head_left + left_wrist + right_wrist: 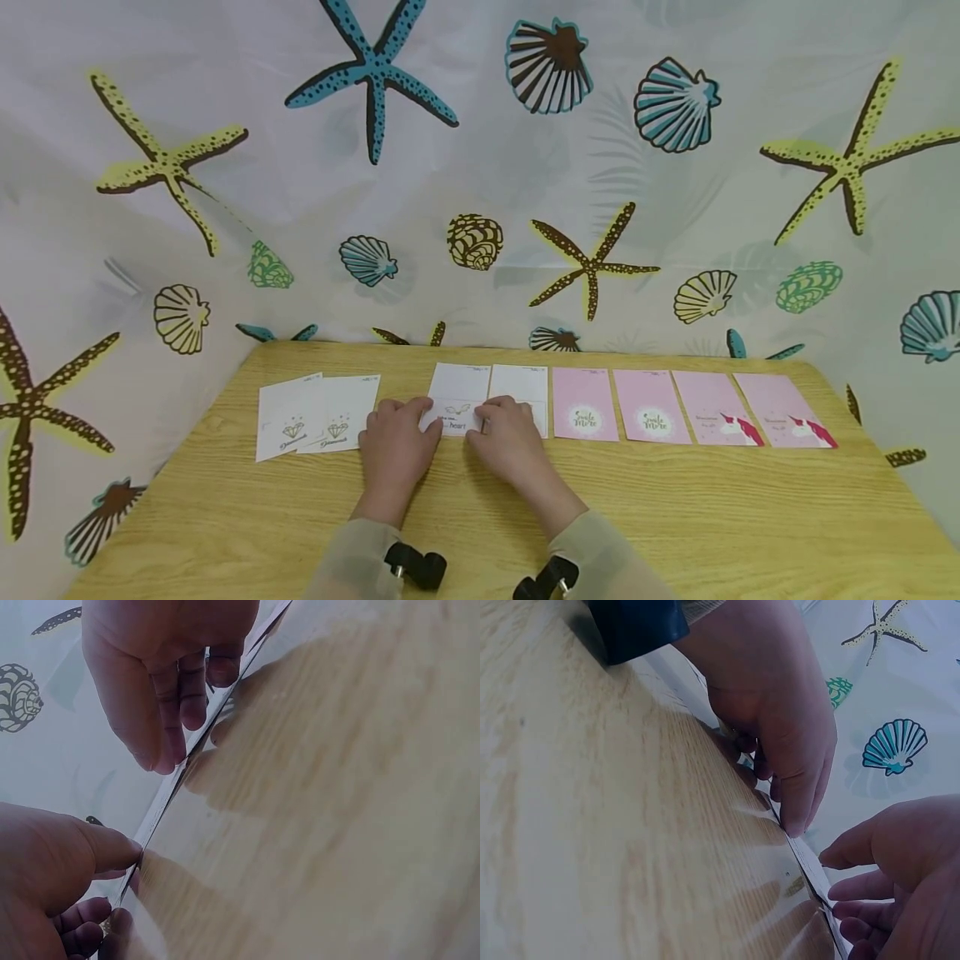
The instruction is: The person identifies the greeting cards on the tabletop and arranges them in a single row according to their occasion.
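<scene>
Hands meet at centre frame on our light wooden worktop (675,533): our left hand (393,446) and right hand (510,442) each pinch the near edge of a white winged-heart card (457,400), its long axis running away from us.

White heart card (456,406) lies flat on table
</scene>
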Tool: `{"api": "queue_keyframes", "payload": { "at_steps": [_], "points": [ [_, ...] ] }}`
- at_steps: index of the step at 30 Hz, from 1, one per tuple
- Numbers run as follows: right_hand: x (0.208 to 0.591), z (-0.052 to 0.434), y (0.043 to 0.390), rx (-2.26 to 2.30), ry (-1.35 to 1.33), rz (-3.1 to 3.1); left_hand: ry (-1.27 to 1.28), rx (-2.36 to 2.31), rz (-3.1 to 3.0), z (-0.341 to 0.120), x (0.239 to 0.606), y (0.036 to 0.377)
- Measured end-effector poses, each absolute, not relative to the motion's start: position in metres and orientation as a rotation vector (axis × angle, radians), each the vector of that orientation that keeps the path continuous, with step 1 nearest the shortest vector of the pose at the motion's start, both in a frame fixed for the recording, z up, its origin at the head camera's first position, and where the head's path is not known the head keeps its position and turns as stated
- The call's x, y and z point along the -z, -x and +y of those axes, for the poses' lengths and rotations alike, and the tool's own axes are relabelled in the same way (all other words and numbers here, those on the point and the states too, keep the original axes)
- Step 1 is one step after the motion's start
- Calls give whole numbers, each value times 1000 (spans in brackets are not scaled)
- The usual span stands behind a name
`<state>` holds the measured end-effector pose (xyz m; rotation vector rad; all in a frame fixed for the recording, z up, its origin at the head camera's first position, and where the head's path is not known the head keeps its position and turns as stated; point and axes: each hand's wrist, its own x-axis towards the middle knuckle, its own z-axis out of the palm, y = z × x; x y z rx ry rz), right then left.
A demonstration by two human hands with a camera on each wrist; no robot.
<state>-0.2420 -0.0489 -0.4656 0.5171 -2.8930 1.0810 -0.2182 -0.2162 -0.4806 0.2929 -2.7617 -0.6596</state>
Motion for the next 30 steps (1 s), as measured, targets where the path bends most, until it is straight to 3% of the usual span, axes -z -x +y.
{"api": "queue_keyframes", "payload": {
  "at_steps": [30],
  "points": [
    [466, -50, 243, -1129, -466, -2898, -321, 710, -2736, -214, 481, 219]
  ]
}}
